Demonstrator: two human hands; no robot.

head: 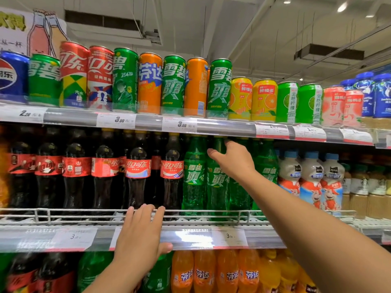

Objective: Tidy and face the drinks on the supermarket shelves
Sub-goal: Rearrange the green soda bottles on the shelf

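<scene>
On the middle shelf stand dark cola bottles (137, 172) with red labels and, to their right, green Sprite bottles (193, 176). My right hand (232, 159) reaches in among the green ones and grips the upper part of a green Sprite bottle (218, 180), thumb to the left and fingers round its neck. My left hand (140, 231) lies flat with straight fingers on the middle shelf's wire rail (63, 212) and price strip, below the cola bottles. It holds nothing.
The top shelf carries a row of cans (150, 83): Pepsi, Sprite, cola, Fanta, orange and lime drinks. White milk-drink bottles (311, 178) stand right of the Sprite. Orange Fanta bottles (215, 271) fill the lower shelf. Price tags (179, 124) line the shelf edges.
</scene>
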